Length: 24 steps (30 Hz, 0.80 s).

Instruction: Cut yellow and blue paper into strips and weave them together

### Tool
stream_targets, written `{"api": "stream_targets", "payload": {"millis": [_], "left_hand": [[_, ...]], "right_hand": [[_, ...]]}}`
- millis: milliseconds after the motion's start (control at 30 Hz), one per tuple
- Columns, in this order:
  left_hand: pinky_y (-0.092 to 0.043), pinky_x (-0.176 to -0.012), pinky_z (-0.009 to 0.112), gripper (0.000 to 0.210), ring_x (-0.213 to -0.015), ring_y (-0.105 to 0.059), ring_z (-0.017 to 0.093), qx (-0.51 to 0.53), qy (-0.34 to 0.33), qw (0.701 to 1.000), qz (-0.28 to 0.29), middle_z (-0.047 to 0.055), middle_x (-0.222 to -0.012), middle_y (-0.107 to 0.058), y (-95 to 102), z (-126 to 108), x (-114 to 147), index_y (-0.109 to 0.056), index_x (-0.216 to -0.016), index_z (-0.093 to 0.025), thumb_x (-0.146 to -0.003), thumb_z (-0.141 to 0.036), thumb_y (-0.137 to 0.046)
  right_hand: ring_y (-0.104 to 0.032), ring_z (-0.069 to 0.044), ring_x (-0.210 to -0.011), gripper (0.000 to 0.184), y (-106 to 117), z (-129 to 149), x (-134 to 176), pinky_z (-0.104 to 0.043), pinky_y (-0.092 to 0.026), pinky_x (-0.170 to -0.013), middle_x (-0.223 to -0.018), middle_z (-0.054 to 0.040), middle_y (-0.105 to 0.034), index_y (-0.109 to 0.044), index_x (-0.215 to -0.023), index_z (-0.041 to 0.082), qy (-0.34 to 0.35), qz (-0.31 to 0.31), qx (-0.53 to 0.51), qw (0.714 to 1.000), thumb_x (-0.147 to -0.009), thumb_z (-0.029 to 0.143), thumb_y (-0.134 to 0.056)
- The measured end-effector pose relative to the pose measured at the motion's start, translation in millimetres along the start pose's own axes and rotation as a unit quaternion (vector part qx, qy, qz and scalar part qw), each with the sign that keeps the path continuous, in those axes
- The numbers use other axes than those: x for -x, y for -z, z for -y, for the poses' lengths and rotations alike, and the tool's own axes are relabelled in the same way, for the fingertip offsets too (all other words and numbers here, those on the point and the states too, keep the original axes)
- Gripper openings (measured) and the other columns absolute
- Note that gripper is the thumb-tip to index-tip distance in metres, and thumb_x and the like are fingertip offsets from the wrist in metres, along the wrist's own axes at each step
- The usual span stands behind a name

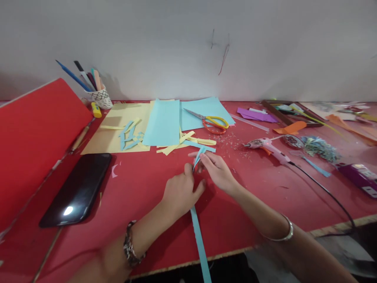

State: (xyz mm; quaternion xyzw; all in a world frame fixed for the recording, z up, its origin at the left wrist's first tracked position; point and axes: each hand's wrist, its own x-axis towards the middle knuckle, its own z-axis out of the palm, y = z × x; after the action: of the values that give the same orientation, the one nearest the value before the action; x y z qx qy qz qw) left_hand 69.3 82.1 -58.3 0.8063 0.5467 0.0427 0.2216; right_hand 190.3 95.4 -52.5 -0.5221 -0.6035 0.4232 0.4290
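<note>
A long light-blue paper strip (198, 236) runs from between my hands down over the table's front edge. Its upper end is folded into a narrow point, pinched between the thumb and fingers of my right hand (217, 172). Just below that fold, my left hand (180, 190) is closed around the strip, its fingertips partly hidden. Beyond the hands lie yellow paper strips (172, 148) and another blue strip. Scissors (216, 121) with yellow and red handles rest on blue paper sheets (161, 122).
On the left are a black phone (78, 188), a red board (38, 145) and a pen cup (100, 98). Woven strips (129, 135) lie on yellow paper (91, 145). To the right sit a pink glue gun (272, 149) with its cable, a yarn bundle (319, 148) and a purple object (357, 177).
</note>
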Motion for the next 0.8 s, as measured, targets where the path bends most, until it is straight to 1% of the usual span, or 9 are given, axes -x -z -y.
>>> {"api": "stream_targets", "payload": {"millis": [133, 267, 367, 433, 500, 567, 633, 700, 800], "left_hand": [[-0.033, -0.046, 0.028, 0.023, -0.061, -0.061, 0.025, 0.012, -0.006, 1.0, 0.001, 0.003, -0.062, -0.057, -0.2, 2.4, -0.4, -0.036, -0.086, -0.018, -0.081, -0.039, -0.03], [-0.029, -0.045, 0.027, 0.025, -0.058, -0.058, 0.023, 0.019, -0.028, 0.999, -0.004, 0.001, -0.059, -0.054, 0.0, 3.9, -0.5, -0.038, -0.082, -0.019, -0.082, -0.041, -0.027], [-0.026, -0.045, 0.025, 0.025, -0.056, -0.054, 0.02, 0.057, -0.044, 0.997, -0.018, 0.0, -0.057, -0.05, 1.0, 6.4, -1.7, -0.038, -0.074, -0.02, -0.082, -0.041, -0.026], [-0.026, -0.046, 0.024, 0.026, -0.054, -0.05, 0.016, 0.116, -0.049, 0.991, -0.046, -0.001, -0.057, -0.048, 1.5, 9.8, -3.9, -0.037, -0.069, -0.021, -0.082, -0.041, -0.026], [-0.027, -0.048, 0.023, 0.026, -0.052, -0.045, 0.013, 0.195, -0.058, 0.976, -0.076, -0.003, -0.057, -0.044, 1.4, 14.1, -7.1, -0.036, -0.067, -0.021, -0.081, -0.041, -0.029], [-0.027, -0.048, 0.022, 0.027, -0.05, -0.039, 0.011, 0.281, -0.071, 0.953, -0.089, -0.005, -0.055, -0.038, 0.9, 18.4, -10.6, -0.035, -0.064, -0.02, -0.08, -0.042, -0.032], [-0.026, -0.046, 0.021, 0.029, -0.048, -0.033, 0.009, 0.352, -0.081, 0.928, -0.095, -0.006, -0.054, -0.031, 0.3, 21.8, -13.3, -0.034, -0.062, -0.02, -0.079, -0.043, -0.032], [-0.024, -0.045, 0.02, 0.032, -0.048, -0.028, 0.008, 0.379, -0.079, 0.916, -0.109, -0.006, -0.052, -0.026, 0.2, 23.7, -14.6, -0.032, -0.058, -0.02, -0.08, -0.043, -0.032], [-0.022, -0.045, 0.021, 0.032, -0.048, -0.027, 0.008, 0.367, -0.069, 0.919, -0.128, -0.006, -0.051, -0.026, 0.8, 24.8, -14.6, -0.03, -0.055, -0.019, -0.08, -0.039, -0.035]], "right_hand": [[-0.048, -0.008, -0.048, 0.025, 0.8, -0.4, -1.6, -0.021, -0.039, -0.052, -0.051, 0.0039, -0.047, -0.057, -0.073, 0.016, -0.013, -0.017, 0.005, 1.0, -0.08, 0.03, -0.037], [-0.042, -0.007, -0.044, 0.023, 2.6, -1.1, -3.8, -0.02, -0.034, -0.047, -0.046, 0.0056, -0.041, -0.043, -0.055, 0.018, -0.018, -0.053, 0.041, 0.998, -0.075, 0.027, -0.042], [-0.036, -0.006, -0.043, 0.025, 1.4, -3.7, -5.2, -0.02, -0.03, -0.045, -0.045, 0.0066, -0.034, -0.035, -0.05, 0.019, -0.008, -0.067, 0.056, 0.996, -0.072, 0.026, -0.043], [-0.032, -0.006, -0.044, 0.024, -1.4, -5.0, -5.8, -0.02, -0.027, -0.044, -0.046, 0.0066, -0.031, -0.034, -0.049, 0.019, -0.004, -0.05, 0.046, 0.998, -0.071, 0.025, -0.042], [-0.03, -0.006, -0.045, 0.024, -4.9, -5.1, -5.7, -0.02, -0.027, -0.044, -0.047, 0.0065, -0.03, -0.033, -0.049, 0.019, -0.004, -0.013, 0.023, 1.0, -0.071, 0.025, -0.04], [-0.029, -0.006, -0.046, 0.024, -7.8, -4.6, -5.0, -0.02, -0.026, -0.044, -0.049, 0.0063, -0.029, -0.033, -0.05, 0.019, 0.004, 0.016, 0.014, 1.0, -0.072, 0.026, -0.039], [-0.027, -0.006, -0.046, 0.024, -9.4, -4.2, -3.7, -0.02, -0.024, -0.044, -0.05, 0.0063, -0.028, -0.032, -0.051, 0.019, 0.02, 0.026, 0.03, 0.999, -0.073, 0.026, -0.038], [-0.026, -0.006, -0.047, 0.025, -10.0, -5.0, -2.0, -0.02, -0.023, -0.044, -0.05, 0.0062, -0.027, -0.032, -0.051, 0.018, 0.045, 0.033, 0.065, 0.996, -0.074, 0.026, -0.039], [-0.025, -0.006, -0.047, 0.026, -10.3, -7.4, 0.3, -0.019, -0.021, -0.044, -0.05, 0.0062, -0.026, -0.029, -0.051, 0.018, 0.085, 0.034, 0.127, 0.988, -0.073, 0.022, -0.041]]}}
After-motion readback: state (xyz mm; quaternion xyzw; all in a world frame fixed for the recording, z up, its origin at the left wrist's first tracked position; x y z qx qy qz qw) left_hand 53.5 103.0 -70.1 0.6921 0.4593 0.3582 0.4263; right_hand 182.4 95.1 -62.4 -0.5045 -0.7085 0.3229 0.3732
